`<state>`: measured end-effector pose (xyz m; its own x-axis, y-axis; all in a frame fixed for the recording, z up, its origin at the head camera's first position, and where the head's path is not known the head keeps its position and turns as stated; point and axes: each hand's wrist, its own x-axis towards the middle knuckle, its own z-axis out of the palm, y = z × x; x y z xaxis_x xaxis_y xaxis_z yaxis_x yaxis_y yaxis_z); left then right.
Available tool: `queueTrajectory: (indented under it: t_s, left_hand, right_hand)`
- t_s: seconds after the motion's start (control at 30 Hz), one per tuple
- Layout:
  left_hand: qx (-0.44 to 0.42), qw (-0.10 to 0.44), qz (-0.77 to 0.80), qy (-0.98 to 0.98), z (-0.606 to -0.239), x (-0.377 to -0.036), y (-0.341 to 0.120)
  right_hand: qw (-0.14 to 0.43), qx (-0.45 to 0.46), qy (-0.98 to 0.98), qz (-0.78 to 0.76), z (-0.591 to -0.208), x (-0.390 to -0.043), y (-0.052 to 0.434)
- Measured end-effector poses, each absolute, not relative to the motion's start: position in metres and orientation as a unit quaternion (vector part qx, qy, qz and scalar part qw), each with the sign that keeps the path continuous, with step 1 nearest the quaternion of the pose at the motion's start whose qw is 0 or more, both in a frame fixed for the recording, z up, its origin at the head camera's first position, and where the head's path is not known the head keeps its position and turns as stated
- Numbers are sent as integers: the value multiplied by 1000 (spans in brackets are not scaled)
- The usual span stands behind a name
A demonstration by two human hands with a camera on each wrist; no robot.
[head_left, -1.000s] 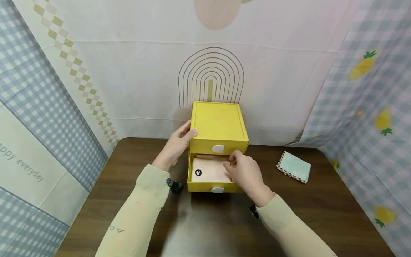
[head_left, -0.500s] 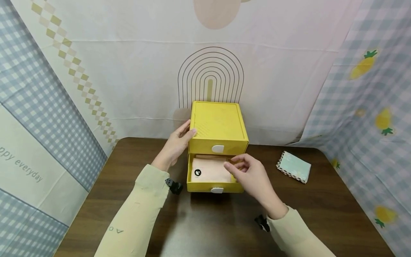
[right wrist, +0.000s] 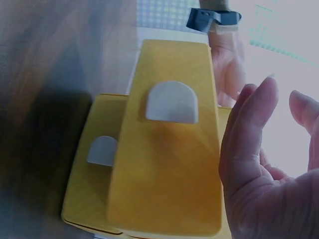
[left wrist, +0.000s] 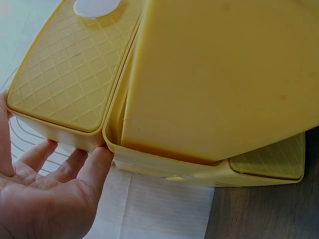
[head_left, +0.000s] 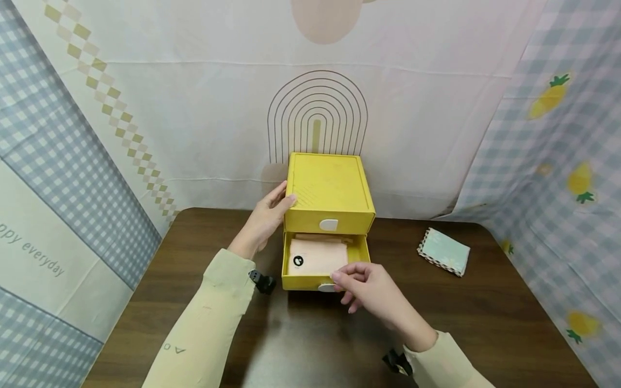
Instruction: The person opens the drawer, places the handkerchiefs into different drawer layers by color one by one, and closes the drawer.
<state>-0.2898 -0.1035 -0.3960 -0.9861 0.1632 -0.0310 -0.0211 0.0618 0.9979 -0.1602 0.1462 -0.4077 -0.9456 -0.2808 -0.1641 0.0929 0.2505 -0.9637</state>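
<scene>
A yellow drawer unit (head_left: 330, 186) stands on the table against the back cloth, with a lower drawer (head_left: 359, 253) pulled out. Inside that drawer lies a folded pale pink cloth (head_left: 317, 258) with a round black-and-white mark. My left hand (head_left: 264, 218) rests against the unit's left side, thumb at the top edge; in the left wrist view its fingertips (left wrist: 99, 154) touch the upper section. Just in front of the open drawer is my right hand (head_left: 371, 288), near the white handle (right wrist: 172, 102). Its thumb and fingers are apart, holding nothing.
A folded mint-green cloth (head_left: 443, 251) with a checked edge lies right of the unit on the dark wooden table (head_left: 310, 345). Another shut drawer front (right wrist: 94, 189) sits below the open one. Patterned fabric (head_left: 548, 178) hangs on the sides and behind.
My right hand let go of the pink cloth's right side, rose from the drawer and came down toward its front. My left hand stays in place.
</scene>
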Motion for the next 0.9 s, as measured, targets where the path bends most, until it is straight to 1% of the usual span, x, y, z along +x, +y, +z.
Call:
queueTrajectory:
  t_s: [0.23,0.47,0.77,0.9]
  left_hand:
    - [52,73,684,724,-397,-290,-104]
    - [51,69,683,725,-397,-290,-104]
    - [49,69,687,722,-397,-289,-104]
    - [47,68,684,724,-396,-289,-104]
  right_hand:
    - [185,-62,783,-591,-426,-152,144]
    - [200,-55,779,-591,-447,-149,142]
    - [226,-6,749,-622,-465,-153,139]
    - [226,9,732,-643,-470,-154,137]
